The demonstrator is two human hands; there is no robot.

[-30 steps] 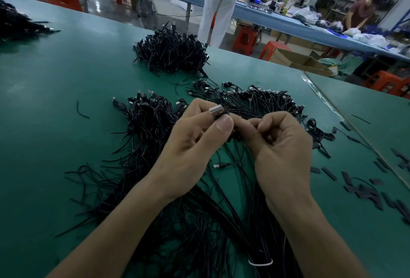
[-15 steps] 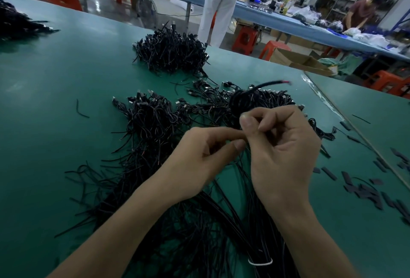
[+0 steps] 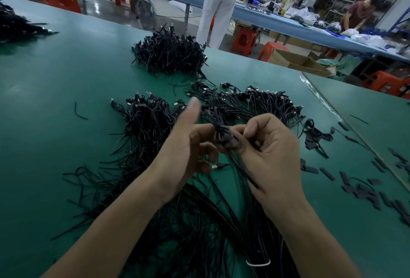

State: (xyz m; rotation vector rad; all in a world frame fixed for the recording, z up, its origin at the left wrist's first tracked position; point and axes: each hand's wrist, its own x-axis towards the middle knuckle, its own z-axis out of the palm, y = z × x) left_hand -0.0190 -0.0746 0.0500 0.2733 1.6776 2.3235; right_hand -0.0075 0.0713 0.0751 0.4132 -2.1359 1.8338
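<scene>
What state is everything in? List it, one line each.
cable, wound into a small coil between both hands.
right hand, pinches the cable.
left hand, thumb raised, fingers curled beside the cable; grip unclear.
cable bundle, straight, tied by a white band.
far pile, coiled cables heaped on the table.
black strips, scattered loose.

Dim, even overhead light, soft shadows; glare on the far floor (image 3: pixel 96 9); edges bow outward; left hand (image 3: pixel 185 151) motion-blurred

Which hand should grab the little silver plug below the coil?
Left hand, probably: its fingers are right beside the plug, while the right hand is busy pinching the coiled cable.
</scene>
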